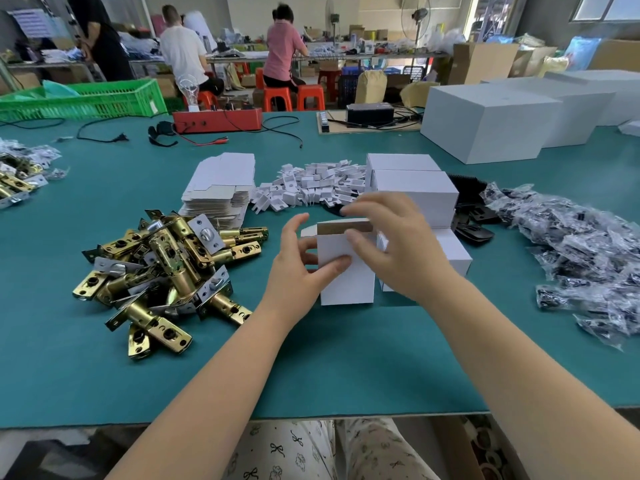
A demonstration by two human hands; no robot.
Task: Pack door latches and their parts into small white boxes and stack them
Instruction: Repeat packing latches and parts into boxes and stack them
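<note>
While both hands work at the middle of the green table [329, 368], a small white box [346, 271] stands upright there with its top flap open. Left hand [301, 268] grips its left side, thumb curled onto the front face, fingers bent round behind. Right hand [391, 244] pinches the top right corner, thumb on the front, fingers arched over the opening. Crowding in on the left, a heap of brass door latches [162, 268]. Behind that, a stack of flat box blanks [221, 187], then a scatter of white card inserts [311, 187]. Finished white boxes [415, 192] sit stacked just behind the right hand, partly hidden by it. Off to the right, black plates [472, 223] and a sprawl of bagged parts [581, 251]
</note>
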